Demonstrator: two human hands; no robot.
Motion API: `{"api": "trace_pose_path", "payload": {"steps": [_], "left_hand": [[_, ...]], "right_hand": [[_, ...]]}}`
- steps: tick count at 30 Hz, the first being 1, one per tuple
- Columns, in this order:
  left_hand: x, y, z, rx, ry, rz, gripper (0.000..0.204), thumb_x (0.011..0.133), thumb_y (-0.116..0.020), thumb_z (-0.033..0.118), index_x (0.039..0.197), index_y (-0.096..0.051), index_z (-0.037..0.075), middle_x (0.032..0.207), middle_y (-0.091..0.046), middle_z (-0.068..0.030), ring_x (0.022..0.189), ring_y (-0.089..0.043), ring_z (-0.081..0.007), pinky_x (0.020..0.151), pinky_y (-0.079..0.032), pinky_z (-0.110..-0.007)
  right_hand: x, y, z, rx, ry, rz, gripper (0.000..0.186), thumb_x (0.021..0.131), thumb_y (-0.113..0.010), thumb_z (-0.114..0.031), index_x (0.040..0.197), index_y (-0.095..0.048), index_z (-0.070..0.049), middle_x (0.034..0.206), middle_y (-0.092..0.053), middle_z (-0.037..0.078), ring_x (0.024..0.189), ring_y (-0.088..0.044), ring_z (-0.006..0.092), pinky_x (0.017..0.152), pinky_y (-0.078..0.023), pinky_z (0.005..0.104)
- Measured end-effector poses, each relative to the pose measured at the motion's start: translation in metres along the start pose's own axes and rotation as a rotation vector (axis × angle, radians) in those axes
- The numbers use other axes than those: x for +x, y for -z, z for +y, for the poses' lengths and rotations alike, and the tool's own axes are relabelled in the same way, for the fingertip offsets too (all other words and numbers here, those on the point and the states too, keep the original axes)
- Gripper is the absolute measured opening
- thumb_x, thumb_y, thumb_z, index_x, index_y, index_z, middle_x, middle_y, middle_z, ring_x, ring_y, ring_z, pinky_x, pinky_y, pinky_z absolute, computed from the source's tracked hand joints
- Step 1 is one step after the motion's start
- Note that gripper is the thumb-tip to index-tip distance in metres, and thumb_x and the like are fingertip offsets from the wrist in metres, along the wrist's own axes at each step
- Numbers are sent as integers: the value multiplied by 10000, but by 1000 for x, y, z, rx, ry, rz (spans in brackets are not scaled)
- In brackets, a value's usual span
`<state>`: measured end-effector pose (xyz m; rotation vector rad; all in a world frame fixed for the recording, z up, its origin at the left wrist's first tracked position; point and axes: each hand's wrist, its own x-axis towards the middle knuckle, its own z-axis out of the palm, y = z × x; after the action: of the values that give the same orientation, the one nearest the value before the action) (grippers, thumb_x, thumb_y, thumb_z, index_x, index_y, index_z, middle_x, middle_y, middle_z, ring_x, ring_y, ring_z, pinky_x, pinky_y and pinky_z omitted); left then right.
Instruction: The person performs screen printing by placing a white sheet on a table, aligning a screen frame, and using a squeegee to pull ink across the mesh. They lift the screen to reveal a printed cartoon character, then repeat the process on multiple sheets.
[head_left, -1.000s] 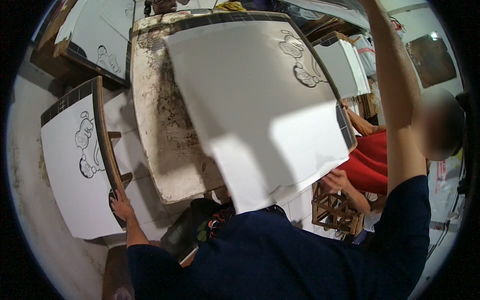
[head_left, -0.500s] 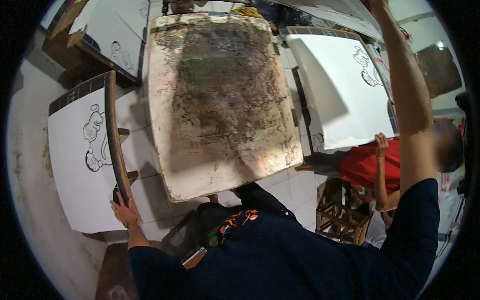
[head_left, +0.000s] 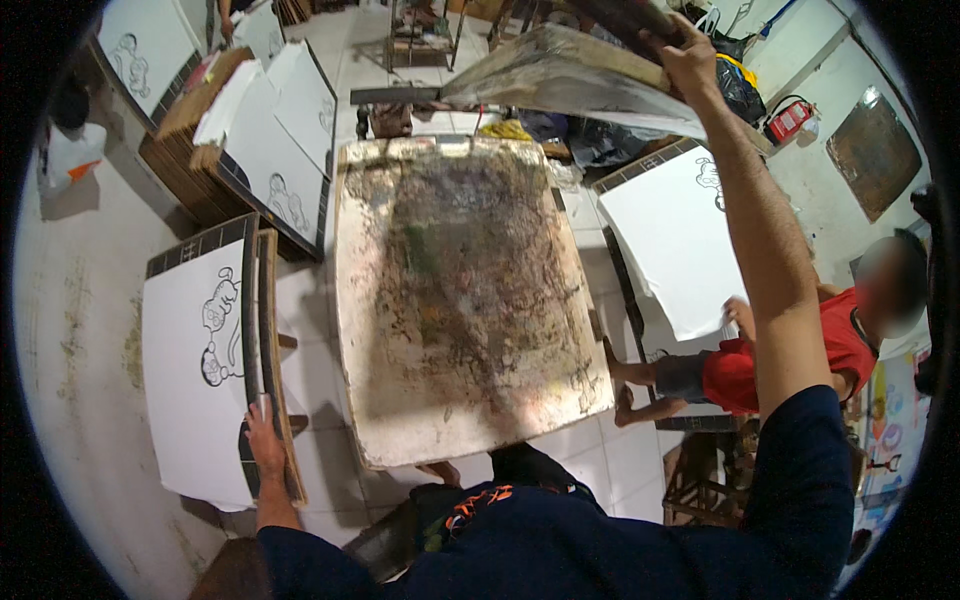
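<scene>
Head view: my right hand (head_left: 692, 62) is clamped on the dark edge of a raised framed panel (head_left: 560, 85), at the far right, with the fingers wrapped over the edge. The panel is tilted and stands apart from the worktop (head_left: 460, 390), above its far end. My right arm is stretched high and forward, apparently because the panel needs support at its outer edge to stay up. Gripping at the edge also leaves the panel face untouched.

My left hand (head_left: 265, 440) is at the near left, on the right-hand edge of the upper board (head_left: 200, 247). The fingers meet this edge; from this angle I cannot tell whether they close beneath it or merely rest there. Contact at the edge probably serves to steady the board without covering the drawing. The white sheet (head_left: 180, 410) lies flat on this board, and its black outline drawing (head_left: 218, 330) of puppies faces up. The sheet stops short of the board's far end, where a dark marked band is exposed. A lower board (head_left: 270, 310) shows beneath, its edge offset to the right.

The stained worktop stands between the upper board and a second white sheet (head_left: 660, 250) at the right. A co-worker's hand (head_left: 738, 318) is at the near edge of that sheet, presumably to control its loose corner. Stacked boards (head_left: 195, 180) stand at the far left.
</scene>
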<state>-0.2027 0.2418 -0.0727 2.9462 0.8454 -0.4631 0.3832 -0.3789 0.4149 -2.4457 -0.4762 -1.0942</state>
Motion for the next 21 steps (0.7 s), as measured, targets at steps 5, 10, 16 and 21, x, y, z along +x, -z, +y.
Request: {"api": "trace_pose_path", "payload": {"steps": [5, 10, 16, 21], "left_hand": [[72, 85, 79, -334, -354, 350, 936, 771, -599, -108, 1620, -394, 228, 1395, -595, -245, 1272, -574, -452, 1029, -522, -484], [65, 135, 266, -369, -365, 241, 787, 740, -788, 116, 1491, -582, 231, 1138, -722, -277, 866, -739, -393, 744, -592, -496], [-129, 124, 443, -430, -808, 354, 575, 847, -711, 289, 1388, -651, 104, 924, -752, -232, 887, -724, -452, 776, -600, -540], [-100, 37, 300, -569, -582, 355, 533, 858, -768, 312, 1278, -668, -1, 1316, -647, -289, 1282, -557, -482, 1133, -406, -557]], "right_hand": [[-10, 0, -9, -69, 39, 29, 469, 858, -798, -368, 1306, -725, -252, 1079, -785, 113, 1001, -758, 291, 922, -583, 452], [-19, 1, -23, -103, 43, 64, 489, 866, -782, -365, 1341, -700, -286, 1125, -763, 115, 1077, -721, 302, 1008, -507, 507], [-26, 19, -51, 100, -95, 52, 382, 798, -864, -236, 1127, -760, -72, 950, -764, 156, 858, -738, 259, 788, -564, 387], [-26, 27, -66, -33, -92, 61, 488, 809, -865, -299, 1235, -739, -96, 1073, -776, 160, 994, -748, 310, 887, -575, 421]]}}
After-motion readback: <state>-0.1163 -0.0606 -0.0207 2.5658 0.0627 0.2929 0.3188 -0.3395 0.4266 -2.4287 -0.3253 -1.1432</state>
